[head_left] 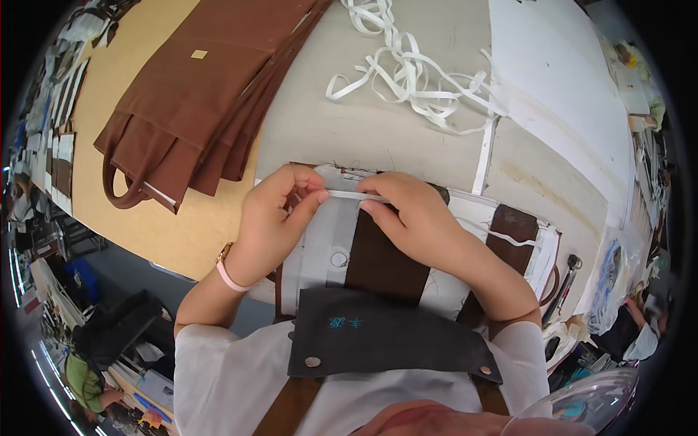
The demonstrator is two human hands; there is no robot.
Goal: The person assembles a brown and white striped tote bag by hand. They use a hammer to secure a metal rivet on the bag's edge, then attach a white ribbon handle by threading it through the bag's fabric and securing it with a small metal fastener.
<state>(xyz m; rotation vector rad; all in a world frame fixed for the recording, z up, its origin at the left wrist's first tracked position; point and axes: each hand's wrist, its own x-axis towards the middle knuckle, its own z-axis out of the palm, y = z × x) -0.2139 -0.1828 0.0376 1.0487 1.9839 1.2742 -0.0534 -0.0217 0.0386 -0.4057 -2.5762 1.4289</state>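
Observation:
A short white strip (345, 195) is stretched between my two hands. My left hand (275, 214) pinches its left end between thumb and fingers. My right hand (407, 211) pinches the right end. Both hands hover over a flat piece of grey and brown fabric (331, 243) with a round eyelet, lying at the near edge of the worktable (342, 123). A pink band sits on my left wrist. A dark apron flap with two snaps hangs below my hands.
A stack of brown bags with loop handles (196, 94) lies at the left on tan board. A tangle of white tape (411, 73) sits at the back. White sheets (560, 65) cover the right. A hammer-like tool (563, 280) lies at the right edge.

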